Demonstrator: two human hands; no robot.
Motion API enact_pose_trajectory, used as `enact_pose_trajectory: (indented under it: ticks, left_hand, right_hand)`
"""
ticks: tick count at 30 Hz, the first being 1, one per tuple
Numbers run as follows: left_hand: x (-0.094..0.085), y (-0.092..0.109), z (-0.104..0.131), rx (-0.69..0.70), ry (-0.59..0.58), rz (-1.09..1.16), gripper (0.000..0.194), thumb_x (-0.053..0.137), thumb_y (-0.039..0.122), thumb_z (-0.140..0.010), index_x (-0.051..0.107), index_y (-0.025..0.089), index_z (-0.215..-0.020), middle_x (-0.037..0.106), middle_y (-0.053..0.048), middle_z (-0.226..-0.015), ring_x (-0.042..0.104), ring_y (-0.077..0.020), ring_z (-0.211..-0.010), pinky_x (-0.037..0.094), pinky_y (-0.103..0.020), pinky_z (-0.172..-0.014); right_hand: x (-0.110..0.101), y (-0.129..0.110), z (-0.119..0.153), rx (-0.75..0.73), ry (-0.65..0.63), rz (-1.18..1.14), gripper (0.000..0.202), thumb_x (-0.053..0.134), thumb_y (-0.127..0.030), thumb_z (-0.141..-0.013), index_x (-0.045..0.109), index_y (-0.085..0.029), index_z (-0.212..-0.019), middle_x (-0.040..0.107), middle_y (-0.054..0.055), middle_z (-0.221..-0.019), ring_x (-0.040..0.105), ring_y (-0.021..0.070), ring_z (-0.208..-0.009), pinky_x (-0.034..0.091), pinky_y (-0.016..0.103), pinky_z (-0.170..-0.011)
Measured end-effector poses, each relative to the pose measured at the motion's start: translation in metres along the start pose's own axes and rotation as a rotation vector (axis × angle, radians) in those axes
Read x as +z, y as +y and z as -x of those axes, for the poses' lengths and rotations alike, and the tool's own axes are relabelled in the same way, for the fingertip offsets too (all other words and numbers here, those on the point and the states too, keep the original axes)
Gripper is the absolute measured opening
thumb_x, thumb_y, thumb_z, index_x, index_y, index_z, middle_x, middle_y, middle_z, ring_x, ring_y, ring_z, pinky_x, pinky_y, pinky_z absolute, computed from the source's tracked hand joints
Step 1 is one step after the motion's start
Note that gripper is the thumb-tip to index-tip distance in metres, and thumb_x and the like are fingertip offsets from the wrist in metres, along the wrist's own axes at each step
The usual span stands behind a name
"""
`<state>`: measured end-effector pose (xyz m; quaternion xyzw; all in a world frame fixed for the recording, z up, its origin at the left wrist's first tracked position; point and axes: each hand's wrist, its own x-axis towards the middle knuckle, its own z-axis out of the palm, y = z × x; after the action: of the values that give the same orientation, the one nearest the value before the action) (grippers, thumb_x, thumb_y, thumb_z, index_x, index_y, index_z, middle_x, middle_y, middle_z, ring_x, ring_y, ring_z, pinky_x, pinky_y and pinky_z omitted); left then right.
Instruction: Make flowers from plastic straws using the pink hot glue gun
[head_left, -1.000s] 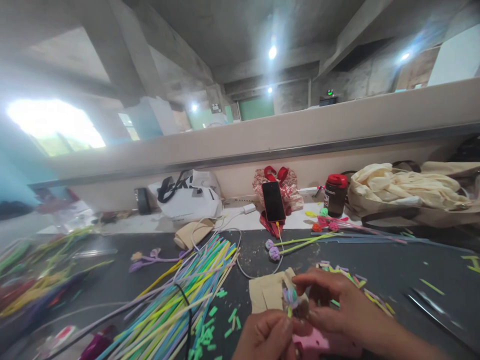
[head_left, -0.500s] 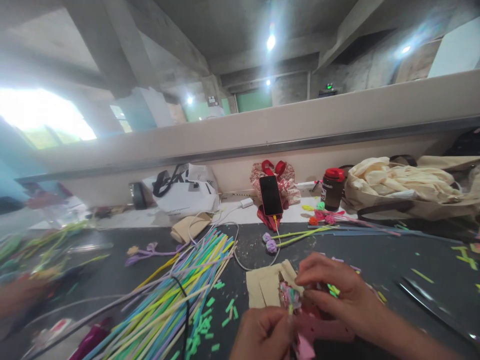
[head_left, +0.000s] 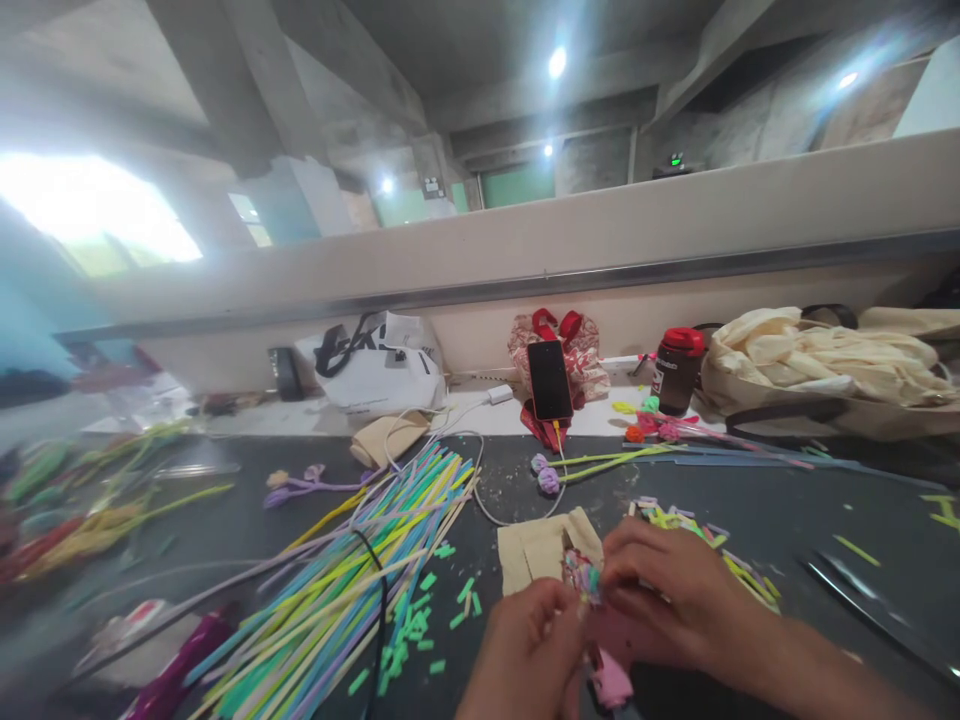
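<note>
My left hand is closed, thumb and finger pinched at a small multicoloured piece with pink, green and blue bits. My right hand has its fingertips bent together at the right side of this same piece; its exact grip is partly hidden. Beneath my hands lies a pink tool, perhaps a glue gun, mostly covered by them. A folded beige cloth or paper is just behind the piece. Short green cut bits are scattered left of my left hand.
Long pastel stems lie in a bundle on the left. Purple flower heads, a phone with its cable, and a red-lidded bottle stand farther back. Tweezers lie right; yellow cut strips lie beyond my right hand.
The view has shifted slightly. My right hand has moved a little, uncovering more yellow strips behind it. Another person's hand at the far left has gone from view.
</note>
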<state>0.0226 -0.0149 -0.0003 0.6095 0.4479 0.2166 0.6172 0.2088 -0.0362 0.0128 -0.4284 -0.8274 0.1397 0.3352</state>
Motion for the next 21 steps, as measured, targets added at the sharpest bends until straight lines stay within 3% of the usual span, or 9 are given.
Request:
enact_pose_trajectory:
  ticks: [5,11,21]
  left_hand:
    - [0.0002,-0.0004,-0.0012,0.003,0.015,0.004,0.023,0.046,0.041,-0.077,0.05,0.018,-0.072,0.036,0.012,-0.031,0.029,-0.005,-0.027,0.016,-0.016,-0.034]
    - [-0.0021,-0.0028,-0.0005,-0.072,0.013,-0.052,0.027,0.047,0.042,-0.075,0.048,0.019,-0.062,0.037,0.01,-0.029,0.03,-0.0053,-0.027,0.019,-0.016,-0.036]
    - [-0.0034,-0.0014,-0.0005,-0.075,0.015,-0.046,0.029,0.049,0.042,-0.073,0.053,0.017,-0.058,0.037,0.009,-0.029,0.03,-0.005,-0.028,0.019,-0.017,-0.037]
  right_hand:
    - [0.0053,0.0046,-0.0004,0.007,-0.022,0.002,0.011,0.05,-0.013,-0.084,0.058,-0.02,-0.084,0.06,0.003,-0.082,0.057,0.012,-0.075,0.04,0.021,-0.064]
    - [0.0053,0.0019,-0.0014,0.037,-0.041,0.01,0.01,0.048,-0.014,-0.085,0.056,-0.02,-0.08,0.06,0.002,-0.08,0.057,0.0116,-0.073,0.04,0.021,-0.063]
    - [0.0101,-0.0016,-0.0021,0.066,-0.041,0.064,0.012,0.046,-0.016,-0.086,0.054,-0.019,-0.077,0.06,0.002,-0.079,0.056,0.0119,-0.072,0.039,0.021,-0.061]
